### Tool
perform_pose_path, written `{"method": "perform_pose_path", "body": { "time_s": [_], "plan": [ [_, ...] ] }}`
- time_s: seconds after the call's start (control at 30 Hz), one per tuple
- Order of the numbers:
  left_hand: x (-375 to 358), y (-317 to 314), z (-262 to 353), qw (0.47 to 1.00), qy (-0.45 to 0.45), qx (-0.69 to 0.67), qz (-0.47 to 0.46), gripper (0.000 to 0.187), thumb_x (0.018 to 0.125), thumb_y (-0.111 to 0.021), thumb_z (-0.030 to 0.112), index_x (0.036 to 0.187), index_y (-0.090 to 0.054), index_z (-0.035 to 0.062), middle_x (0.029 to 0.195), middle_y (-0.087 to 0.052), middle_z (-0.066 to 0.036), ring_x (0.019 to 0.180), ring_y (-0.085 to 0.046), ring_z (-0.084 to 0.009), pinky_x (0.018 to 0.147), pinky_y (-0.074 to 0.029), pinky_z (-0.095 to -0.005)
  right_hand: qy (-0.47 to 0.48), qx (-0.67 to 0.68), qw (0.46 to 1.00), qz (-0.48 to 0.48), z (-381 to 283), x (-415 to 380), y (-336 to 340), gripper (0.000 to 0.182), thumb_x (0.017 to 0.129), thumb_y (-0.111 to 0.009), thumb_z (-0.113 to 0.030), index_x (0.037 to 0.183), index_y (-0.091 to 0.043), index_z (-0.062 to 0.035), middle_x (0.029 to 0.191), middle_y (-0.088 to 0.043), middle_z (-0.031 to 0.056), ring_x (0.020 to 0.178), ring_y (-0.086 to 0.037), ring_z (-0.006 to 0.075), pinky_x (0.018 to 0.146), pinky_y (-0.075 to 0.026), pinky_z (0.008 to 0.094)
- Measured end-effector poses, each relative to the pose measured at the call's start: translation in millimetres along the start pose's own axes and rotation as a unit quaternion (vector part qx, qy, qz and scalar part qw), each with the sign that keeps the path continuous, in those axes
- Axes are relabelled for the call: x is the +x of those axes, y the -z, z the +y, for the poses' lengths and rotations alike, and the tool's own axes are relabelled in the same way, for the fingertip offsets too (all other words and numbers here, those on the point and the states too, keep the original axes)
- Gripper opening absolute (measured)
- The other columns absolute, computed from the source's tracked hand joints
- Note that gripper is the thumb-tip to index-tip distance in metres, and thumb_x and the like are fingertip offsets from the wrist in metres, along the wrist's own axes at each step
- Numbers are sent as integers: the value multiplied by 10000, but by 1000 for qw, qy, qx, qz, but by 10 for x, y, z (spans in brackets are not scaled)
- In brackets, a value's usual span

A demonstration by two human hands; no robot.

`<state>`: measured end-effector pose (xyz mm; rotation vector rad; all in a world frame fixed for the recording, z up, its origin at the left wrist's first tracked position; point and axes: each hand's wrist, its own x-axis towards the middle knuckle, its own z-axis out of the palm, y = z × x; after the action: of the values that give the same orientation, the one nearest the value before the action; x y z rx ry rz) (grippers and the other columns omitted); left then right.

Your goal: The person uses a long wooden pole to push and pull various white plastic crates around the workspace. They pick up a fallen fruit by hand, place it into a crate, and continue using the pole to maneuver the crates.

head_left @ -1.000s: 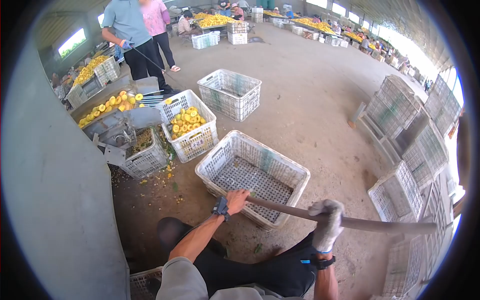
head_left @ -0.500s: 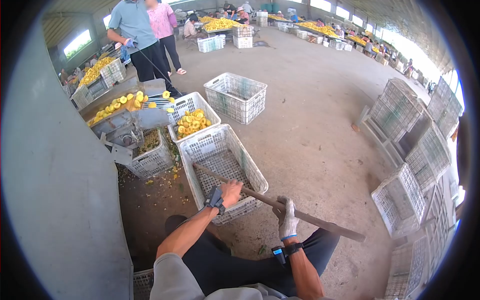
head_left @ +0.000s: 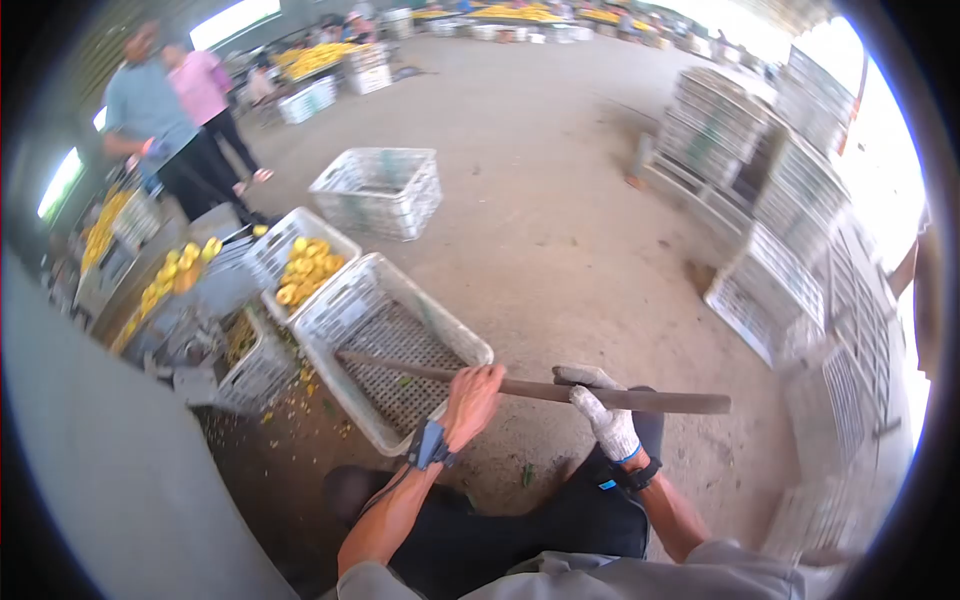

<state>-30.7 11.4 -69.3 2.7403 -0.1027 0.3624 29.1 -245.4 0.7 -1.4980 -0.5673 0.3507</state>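
Observation:
A long wooden pole (head_left: 535, 389) lies slantwise in front of me, its thin tip over the inside of the near white plastic crate (head_left: 465, 340). My bare left hand (head_left: 472, 405) is closed round the pole by the crate's near right corner. In a white knitted glove, my right hand (head_left: 607, 412) grips the pole nearer its thick end, with the shaft passing between thumb and fingers. Inside the near crate I see a bare lattice floor with a small green bit. Behind it stands another crate (head_left: 345, 248) with yellow fruit pieces (head_left: 308, 270) in it.
On the left, a metal chute (head_left: 215, 268) carries yellow fruit beside a crate of scraps (head_left: 258, 375). A grey panel (head_left: 120, 460) rises close on my left. Another crate (head_left: 380, 195) stands ahead. Stacked crates (head_left: 710, 125) line the right. Two people stand at the far left.
My view has swung right, so the crates and chute appear farther left. The pole lies more nearly level across the view. Both hands still hold it.

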Motion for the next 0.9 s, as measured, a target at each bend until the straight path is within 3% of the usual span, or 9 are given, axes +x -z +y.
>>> {"method": "perform_pose_path", "body": {
  "time_s": [0.07,0.17,0.33,0.5,0.63,0.7,0.83,0.9],
  "plan": [
    [-35,71,87,1000,-17,-14,-2,308,820,-752,49,1086,-596,43,1045,-667,-175,1059,-649,-384,933,-493,-502,40,10,999,2,-282,-178,253,332,1032,-660,-243,1263,-709,-9,1292,-718,146,1145,-673,225,994,-539,399],
    [-70,101,281,998,-38,-39,-17,337,804,-740,16,1112,-611,59,1028,-689,-165,1025,-660,-391,920,-497,-496,58,-8,998,11,-451,-497,567,410,1029,-676,-393,1136,-773,-9,1259,-734,187,1238,-654,324,1070,-510,456],
    [-106,-39,385,994,-59,-34,-84,353,791,-745,6,1123,-642,65,1063,-705,-164,1038,-661,-390,923,-499,-496,28,34,999,15,-340,-920,700,288,1045,-682,-245,1220,-749,-26,1313,-716,190,1282,-640,326,1097,-504,470],
    [-81,-56,494,986,-58,-8,-155,363,807,-753,28,1147,-630,59,1056,-702,-172,1059,-658,-383,938,-497,-494,-21,55,997,49,-171,-1103,701,301,1044,-680,-242,1237,-739,-19,1324,-714,191,1287,-644,323,1110,-503,472],
    [-110,-239,346,987,-73,-7,-141,346,810,-762,41,1118,-606,40,1056,-697,-182,1050,-663,-383,938,-501,-489,-3,23,998,58,-111,-1070,743,302,1044,-664,-232,1238,-735,-13,1306,-723,187,1268,-657,318,1108,-507,465],
    [-42,-205,345,991,-65,-9,-118,330,811,-765,48,1094,-596,35,1039,-694,-185,1040,-666,-384,934,-503,-486,-18,18,997,75,-268,-921,694,289,1035,-664,-219,1188,-737,14,1227,-743,164,1163,-682,291,1031,-529,424],
    [53,-68,312,999,-30,-16,-18,274,842,-760,63,1064,-599,47,967,-692,-165,1014,-674,-375,910,-511,-480,94,37,991,93,-320,-524,530,285,1008,-665,-225,1096,-752,31,1192,-743,200,1108,-692,308,965,-551,440],
    [96,13,295,1000,9,-26,15,250,842,-762,63,1057,-634,57,980,-715,-150,988,-690,-372,865,-528,-481,140,23,985,100,-474,-356,366,398,1006,-655,-346,1080,-750,34,1156,-742,222,1087,-696,322,930,-559,433]
  ]
}}
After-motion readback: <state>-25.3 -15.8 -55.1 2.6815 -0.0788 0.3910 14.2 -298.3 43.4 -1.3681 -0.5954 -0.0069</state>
